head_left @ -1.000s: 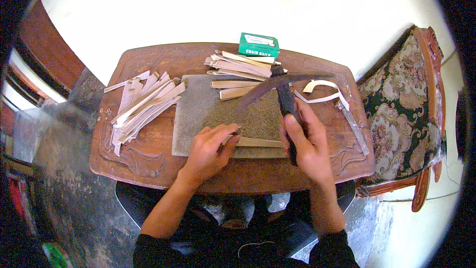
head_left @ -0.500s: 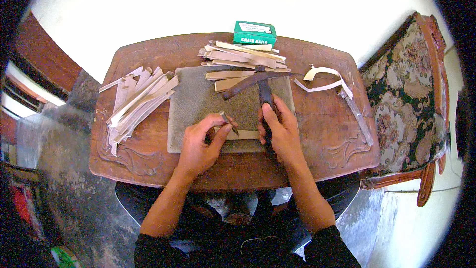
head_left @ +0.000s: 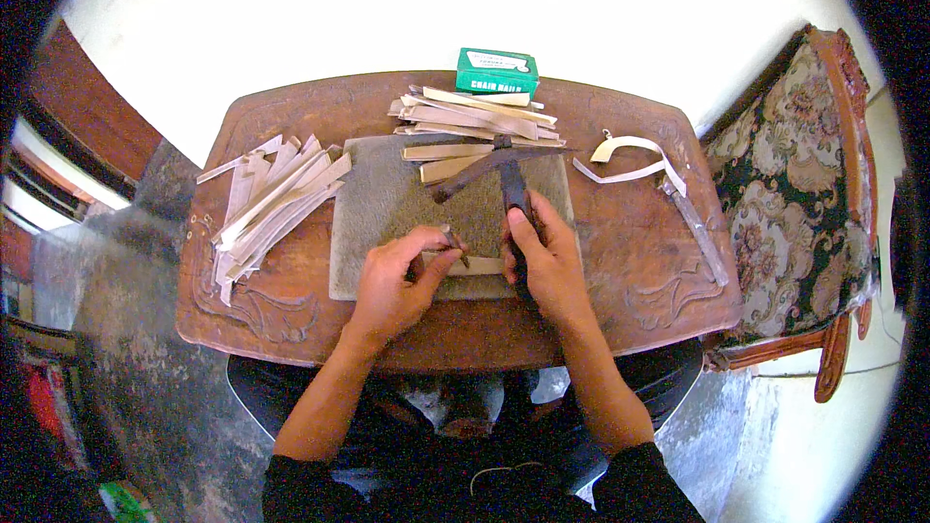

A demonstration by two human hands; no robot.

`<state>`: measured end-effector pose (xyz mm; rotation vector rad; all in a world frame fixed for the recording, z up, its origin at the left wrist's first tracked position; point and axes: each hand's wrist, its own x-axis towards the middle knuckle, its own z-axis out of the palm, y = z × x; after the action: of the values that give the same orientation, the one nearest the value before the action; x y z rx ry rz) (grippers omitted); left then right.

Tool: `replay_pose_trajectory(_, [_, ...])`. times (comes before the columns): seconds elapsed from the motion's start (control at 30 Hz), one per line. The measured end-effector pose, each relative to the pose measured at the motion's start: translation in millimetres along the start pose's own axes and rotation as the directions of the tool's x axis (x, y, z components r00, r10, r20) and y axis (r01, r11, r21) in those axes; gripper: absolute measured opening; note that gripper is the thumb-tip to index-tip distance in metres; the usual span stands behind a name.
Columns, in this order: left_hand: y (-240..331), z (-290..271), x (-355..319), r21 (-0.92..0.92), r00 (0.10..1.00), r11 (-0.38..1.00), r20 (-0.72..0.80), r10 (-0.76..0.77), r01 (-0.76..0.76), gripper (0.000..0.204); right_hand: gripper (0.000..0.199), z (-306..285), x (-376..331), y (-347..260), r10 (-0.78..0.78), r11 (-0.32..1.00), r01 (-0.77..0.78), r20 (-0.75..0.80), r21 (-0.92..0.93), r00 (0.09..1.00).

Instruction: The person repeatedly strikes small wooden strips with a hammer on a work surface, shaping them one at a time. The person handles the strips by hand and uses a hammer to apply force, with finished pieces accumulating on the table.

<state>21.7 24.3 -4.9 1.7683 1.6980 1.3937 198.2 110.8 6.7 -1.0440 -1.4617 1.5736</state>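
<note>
My left hand pinches a short, dark metal punch between thumb and fingers. Its lower tip stands at a pale, flat strip, perhaps wood or bamboo, on the near part of a grey stone-like slab. Closed round the handle of a dark hammer, my right hand is beside the strip's right end. The hammer's long, narrow head lies crosswise, held over the slab, apart from the punch. Part of the strip is hidden by my hands.
A pile of pale strips lies on the carved wooden table at left, another stack at the back. Behind it sits a green box. At right are a curled strip and a knife-like tool, near an upholstered chair.
The whole view has shifted slightly. My right hand has tilted the hammer a little, its top leaning more to the left. My left hand keeps the punch at the strip.
</note>
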Motion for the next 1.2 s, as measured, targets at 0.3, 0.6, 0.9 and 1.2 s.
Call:
replay_pose_trajectory(0.3, [7, 11, 6, 0.072, 0.982, 0.98, -0.025, 0.189, -0.186, 0.02, 0.034, 0, 0, -1, -0.017, 1.0, 0.017, 0.007, -0.001, 1.0])
replay_pose_trajectory(0.6, [7, 12, 2, 0.074, 0.983, 0.982, -0.043, 0.179, -0.176, 0.021, 0.032, -2, -4, -9, 0.009, 0.999, -0.008, -0.031, 0.041, 0.999])
replay_pose_trajectory(0.9, [3, 13, -3, 0.04, 0.992, 0.992, 0.0, 0.123, -0.122, 0.024, 0.037, -35, -45, -92, -0.311, 0.827, 0.28, 0.017, -0.488, 0.95])
replay_pose_trajectory(1.2, [2, 11, 0, 0.028, 0.986, 0.986, -0.01, 0.167, -0.166, 0.023, 0.039, -29, -55, -131, -0.477, 0.512, 0.556, 0.321, -0.655, 0.818])
